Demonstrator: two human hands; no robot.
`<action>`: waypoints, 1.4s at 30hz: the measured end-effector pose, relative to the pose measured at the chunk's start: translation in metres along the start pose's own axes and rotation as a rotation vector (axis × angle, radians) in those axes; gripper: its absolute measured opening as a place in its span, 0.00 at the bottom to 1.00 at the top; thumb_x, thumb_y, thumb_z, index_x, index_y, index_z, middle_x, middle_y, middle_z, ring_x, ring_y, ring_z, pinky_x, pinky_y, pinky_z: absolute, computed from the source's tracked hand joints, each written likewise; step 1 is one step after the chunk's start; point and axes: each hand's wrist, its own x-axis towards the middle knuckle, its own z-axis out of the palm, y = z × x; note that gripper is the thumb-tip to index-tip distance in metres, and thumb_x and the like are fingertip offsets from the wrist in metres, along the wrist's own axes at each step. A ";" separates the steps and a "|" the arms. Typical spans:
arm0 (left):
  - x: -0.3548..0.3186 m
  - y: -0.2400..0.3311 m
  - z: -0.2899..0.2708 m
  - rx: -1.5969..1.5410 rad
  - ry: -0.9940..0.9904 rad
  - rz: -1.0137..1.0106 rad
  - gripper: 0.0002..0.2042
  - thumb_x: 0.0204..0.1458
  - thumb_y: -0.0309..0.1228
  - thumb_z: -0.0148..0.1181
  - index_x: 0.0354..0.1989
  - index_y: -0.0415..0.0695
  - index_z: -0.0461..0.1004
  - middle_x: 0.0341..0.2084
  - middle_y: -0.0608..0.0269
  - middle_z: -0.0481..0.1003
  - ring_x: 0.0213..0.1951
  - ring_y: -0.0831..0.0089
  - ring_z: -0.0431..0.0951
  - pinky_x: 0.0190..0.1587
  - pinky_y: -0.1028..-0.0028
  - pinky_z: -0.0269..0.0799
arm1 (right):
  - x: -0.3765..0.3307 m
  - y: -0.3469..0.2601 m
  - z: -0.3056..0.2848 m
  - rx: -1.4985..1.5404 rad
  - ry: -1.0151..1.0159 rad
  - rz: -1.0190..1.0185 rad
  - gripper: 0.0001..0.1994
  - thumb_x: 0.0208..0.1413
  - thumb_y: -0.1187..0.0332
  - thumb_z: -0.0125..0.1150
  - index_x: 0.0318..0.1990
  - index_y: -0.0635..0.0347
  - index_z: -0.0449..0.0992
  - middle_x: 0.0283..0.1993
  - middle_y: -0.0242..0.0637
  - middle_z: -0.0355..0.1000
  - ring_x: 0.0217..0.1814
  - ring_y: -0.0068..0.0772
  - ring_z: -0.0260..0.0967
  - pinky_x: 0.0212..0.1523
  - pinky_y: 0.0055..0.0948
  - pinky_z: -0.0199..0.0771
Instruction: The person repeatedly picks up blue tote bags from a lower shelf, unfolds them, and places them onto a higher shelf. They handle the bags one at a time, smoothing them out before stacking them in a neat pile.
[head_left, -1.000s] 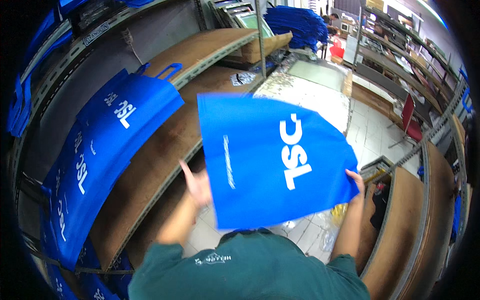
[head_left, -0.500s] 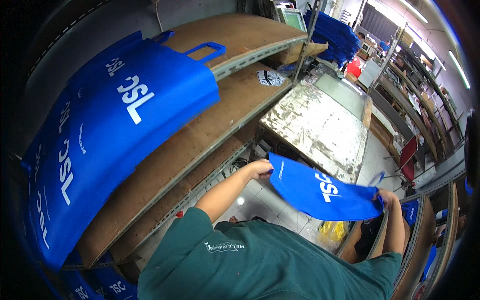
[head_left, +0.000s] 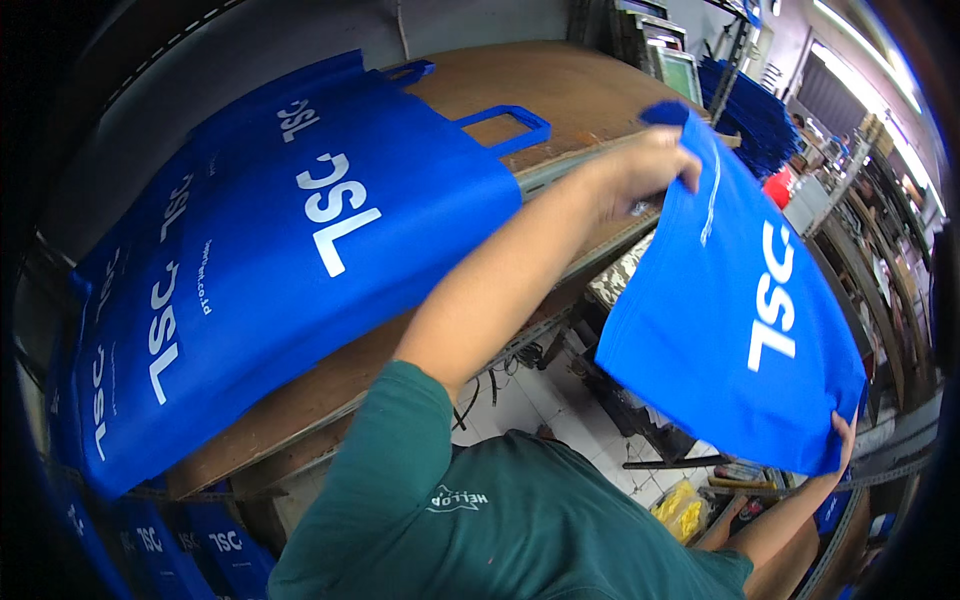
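Observation:
Stretched between my two hands is a blue fabric bag with white printing on its face. My left hand is closed on its far upper edge, next to the shelf's corner. Lower down at the right, my right hand pinches the opposite edge; part of its fingers is hidden behind the fabric. To my left, more printed blue bags lie flat and overlapping on the brown shelf board. One bag's loop handle sticks out over the board.
Below the board are further shelf tiers with metal edges, and blue bags hang at the lower left. A stack of folded blue fabric stands at the back. A yellow plastic bundle lies low near my right arm. Racks line the right side.
Both hands still grip the bag. My left hand has risen and moved right, toward the shelf corner, and the right hand has shifted right and down. The view has turned toward the shelf.

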 end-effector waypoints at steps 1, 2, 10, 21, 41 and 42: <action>0.008 0.013 -0.011 0.041 0.013 0.078 0.10 0.39 0.20 0.52 0.33 0.41 0.69 0.24 0.64 0.70 0.26 0.76 0.72 0.31 0.75 0.71 | 0.023 0.002 0.003 -0.011 0.000 -0.017 0.34 0.41 0.68 0.54 0.61 0.62 0.55 0.55 0.46 0.62 0.53 0.40 0.63 0.54 0.33 0.62; 0.010 0.031 -0.022 0.095 0.051 0.119 0.12 0.39 0.19 0.52 0.35 0.40 0.70 0.25 0.63 0.71 0.27 0.75 0.72 0.31 0.75 0.71 | 0.053 0.007 0.010 -0.014 -0.018 -0.031 0.34 0.41 0.68 0.54 0.61 0.61 0.55 0.55 0.45 0.61 0.55 0.41 0.61 0.56 0.34 0.59; -0.031 0.120 -0.135 0.537 0.452 0.099 0.08 0.43 0.23 0.51 0.34 0.43 0.70 0.25 0.67 0.69 0.28 0.79 0.70 0.33 0.78 0.69 | 0.288 0.039 0.152 0.112 -0.462 -0.058 0.33 0.43 0.69 0.54 0.61 0.63 0.55 0.55 0.43 0.63 0.52 0.38 0.64 0.54 0.32 0.62; -0.083 0.163 -0.255 0.689 1.191 0.069 0.38 0.38 0.21 0.51 0.64 0.41 0.49 0.49 0.54 0.65 0.40 0.69 0.72 0.43 0.75 0.69 | 0.463 0.025 0.516 0.363 -1.160 -0.088 0.37 0.39 0.83 0.49 0.63 0.58 0.52 0.57 0.44 0.61 0.55 0.39 0.63 0.57 0.31 0.62; -0.098 0.066 -0.482 1.357 1.442 -1.071 0.21 0.31 0.31 0.64 0.39 0.37 0.75 0.47 0.47 0.70 0.51 0.58 0.70 0.51 0.67 0.67 | 0.468 0.115 0.736 -0.505 -1.064 0.033 0.20 0.41 0.76 0.55 0.47 0.55 0.70 0.42 0.38 0.72 0.41 0.35 0.70 0.39 0.39 0.70; -0.097 0.062 -0.484 1.317 1.521 -1.034 0.23 0.30 0.30 0.64 0.40 0.35 0.74 0.46 0.46 0.71 0.51 0.58 0.70 0.51 0.67 0.67 | 0.476 0.121 0.739 -0.511 -1.054 0.026 0.20 0.41 0.74 0.56 0.46 0.55 0.71 0.41 0.38 0.72 0.39 0.35 0.70 0.37 0.38 0.70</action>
